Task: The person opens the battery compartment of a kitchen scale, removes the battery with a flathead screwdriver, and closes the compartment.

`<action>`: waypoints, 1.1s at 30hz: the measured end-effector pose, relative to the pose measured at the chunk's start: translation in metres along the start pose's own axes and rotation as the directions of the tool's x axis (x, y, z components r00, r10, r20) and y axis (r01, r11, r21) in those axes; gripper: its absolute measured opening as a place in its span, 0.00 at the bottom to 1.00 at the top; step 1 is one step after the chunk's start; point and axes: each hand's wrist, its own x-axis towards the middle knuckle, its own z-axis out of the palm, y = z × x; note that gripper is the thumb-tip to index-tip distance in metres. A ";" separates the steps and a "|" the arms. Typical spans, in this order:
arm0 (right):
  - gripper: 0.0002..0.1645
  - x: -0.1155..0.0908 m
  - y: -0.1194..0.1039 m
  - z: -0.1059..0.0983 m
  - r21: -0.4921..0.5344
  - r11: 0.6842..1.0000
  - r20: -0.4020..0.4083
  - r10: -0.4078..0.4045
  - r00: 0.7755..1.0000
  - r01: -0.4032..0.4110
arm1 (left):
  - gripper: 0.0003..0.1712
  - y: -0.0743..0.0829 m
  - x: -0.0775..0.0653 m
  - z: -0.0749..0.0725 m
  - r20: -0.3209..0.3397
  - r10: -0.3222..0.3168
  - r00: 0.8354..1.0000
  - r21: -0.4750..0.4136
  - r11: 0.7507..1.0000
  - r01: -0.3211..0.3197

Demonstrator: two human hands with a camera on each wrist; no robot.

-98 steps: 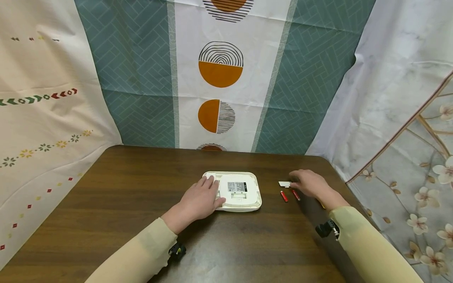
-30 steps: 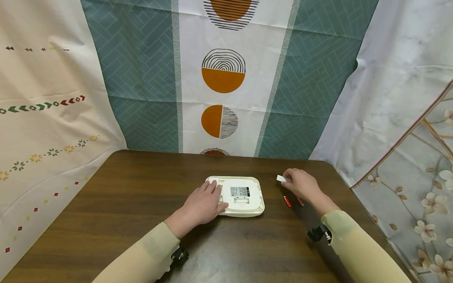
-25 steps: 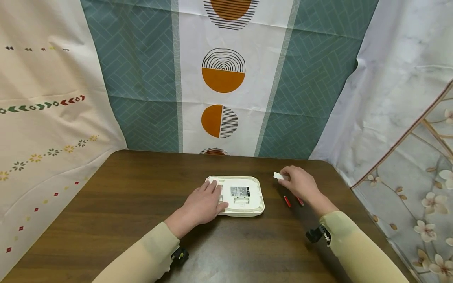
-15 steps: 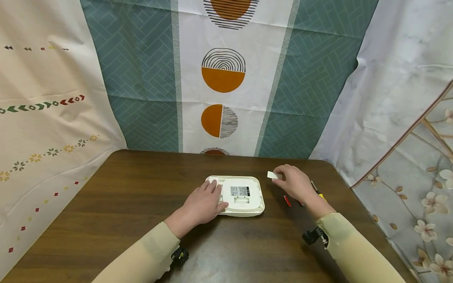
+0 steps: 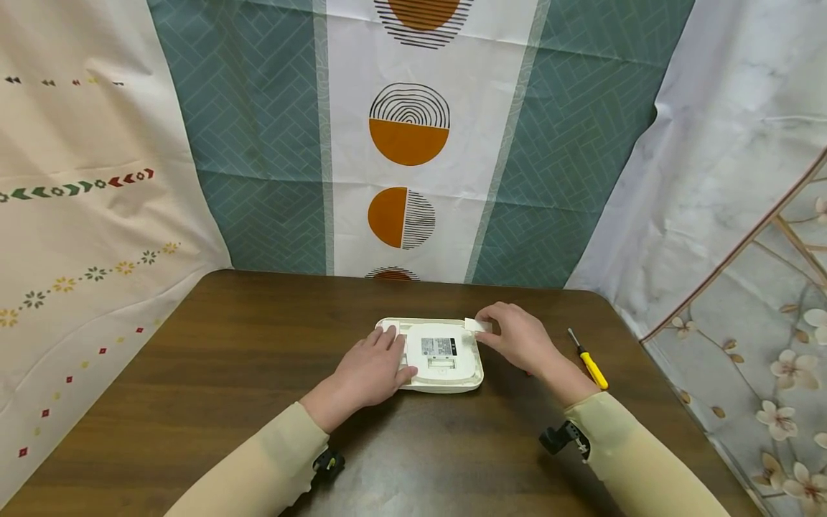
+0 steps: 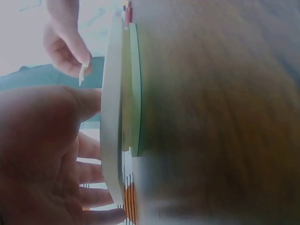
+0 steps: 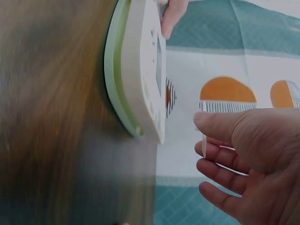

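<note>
A flat white device point(image 5: 442, 377) with rounded corners lies on the table, its face with a grey label and a small rectangular recess turned up. Seen from the side in the left wrist view, it has a pale green part point(image 6: 136, 93) underneath. My left hand point(image 5: 368, 368) rests on its left side, fingers spread and nearly straight, hiding part of it. Between thumb and fingertips my right hand point(image 5: 519, 336) pinches a small thin white plastic cover point(image 5: 475, 325), which overlaps the device's far right corner in the head view. The right wrist view shows this cover point(image 7: 204, 146) edge-on.
To the right lies a screwdriver point(image 5: 589, 362) with a yellow handle. Red batteries are mostly hidden behind the right hand in the head view; a bit of red point(image 6: 129, 14) shows past the device in the left wrist view. Patterned curtains point(image 5: 258, 179) hang behind the table.
My right hand has picked up the white cover from beside the red batteries and carried it left to the device's far right corner. The screwdriver has come into view; the left hand stays put.
</note>
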 end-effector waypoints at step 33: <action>0.15 -0.006 -0.055 0.025 -0.054 0.982 0.147 -0.174 0.974 0.183 | 0.43 0.001 0.000 -0.003 -0.008 0.011 1.000 0.018 1.000 -0.011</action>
